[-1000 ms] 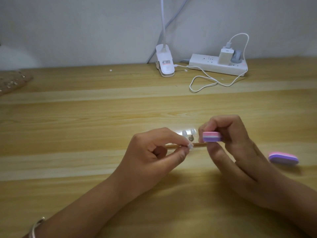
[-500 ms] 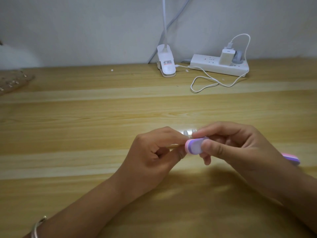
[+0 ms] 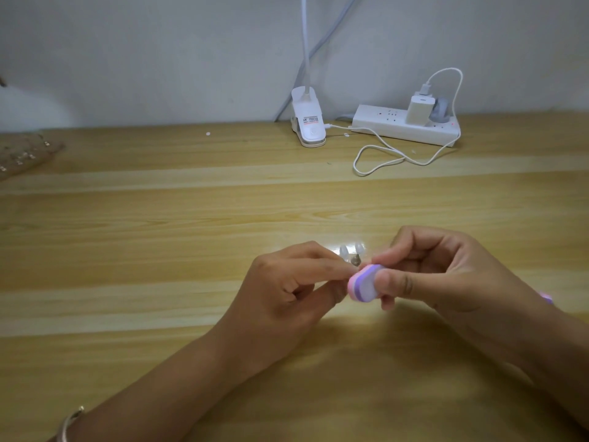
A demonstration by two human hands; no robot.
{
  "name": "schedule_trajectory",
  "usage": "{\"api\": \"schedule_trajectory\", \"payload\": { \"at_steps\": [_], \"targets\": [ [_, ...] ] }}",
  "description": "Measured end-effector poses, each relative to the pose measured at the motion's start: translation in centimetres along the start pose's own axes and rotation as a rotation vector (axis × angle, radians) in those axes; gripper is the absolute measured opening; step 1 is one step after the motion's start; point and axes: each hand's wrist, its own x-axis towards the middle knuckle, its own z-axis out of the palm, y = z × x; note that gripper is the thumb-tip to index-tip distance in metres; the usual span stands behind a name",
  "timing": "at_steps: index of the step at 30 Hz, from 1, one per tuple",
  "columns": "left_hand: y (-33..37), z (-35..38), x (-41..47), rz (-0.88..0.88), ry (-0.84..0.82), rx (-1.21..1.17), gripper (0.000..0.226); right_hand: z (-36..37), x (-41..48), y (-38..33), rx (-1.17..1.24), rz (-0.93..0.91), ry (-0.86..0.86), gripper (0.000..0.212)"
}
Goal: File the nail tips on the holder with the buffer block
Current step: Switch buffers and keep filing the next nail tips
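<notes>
Wall (image 3: 159,59): we see plain pale plaster across the whole far side, from ten to two o'clock, meeting the table at its back edge.
Table (image 3: 127,234): a light wooden top with long grain stripes running from nine to three fills the rest of our view, with a bright glare patch near the centre.
Left hand (image 3: 287,291): it comes in from seven o'clock, fingers curled, thumb and forefinger pinching the holder (image 3: 354,259). We see only a small metal bit of the holder.
Right hand (image 3: 446,275): it comes in from four o'clock, thumb and fingers gripping the buffer block.
Power strip (image 3: 382,122): white, it lies at one o'clock against the wall, with a white charger (image 3: 420,110) plugged in.
Lamp clip (image 3: 309,122): white, at twelve o'clock, with its stem rising out of view.
Cable (image 3: 382,154): white, it loops on the wood in front of the strip.
Buffer block (image 3: 363,283): pink, purple and white, at the centre, touching the left fingertips.
Nail tips (image 3: 350,250): two clear tips stand just beyond the block.
Second block (image 3: 546,298): a pink sliver at three o'clock, behind the right wrist.
</notes>
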Motion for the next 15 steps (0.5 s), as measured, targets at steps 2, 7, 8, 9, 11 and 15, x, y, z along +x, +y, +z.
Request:
{"api": "schedule_trajectory", "payload": {
  "at_steps": [2, 7, 8, 9, 11, 15],
  "targets": [
    [0.0, 0.0, 0.0, 0.007, 0.001, 0.022, 0.022, 0.1, 0.0, 0.0, -0.024, 0.010, -0.036, 0.024],
    [0.0, 0.2, 0.1, -0.022, 0.010, 0.021, 0.017, -0.7, 0.4, -0.1, -0.007, 0.029, 0.048, 0.017],
    [0.0, 0.1, 0.1, -0.024, 0.009, 0.023, 0.017, -0.4, 0.3, -0.1, -0.009, 0.034, 0.031, 0.020],
    [-0.1, 0.1, 0.1, -0.017, 0.010, 0.034, 0.017, -0.2, 0.3, -0.1, -0.015, 0.037, 0.006, 0.024],
    [-0.1, 0.1, 0.2, 0.001, 0.014, 0.061, 0.016, -0.2, 0.2, -0.2, -0.040, 0.039, -0.024, 0.024],
    [0.2, 0.2, 0.2, 0.018, 0.018, 0.086, 0.013, -1.0, 0.2, -0.4, -0.045, 0.038, 0.054, 0.022]
  ]
}}
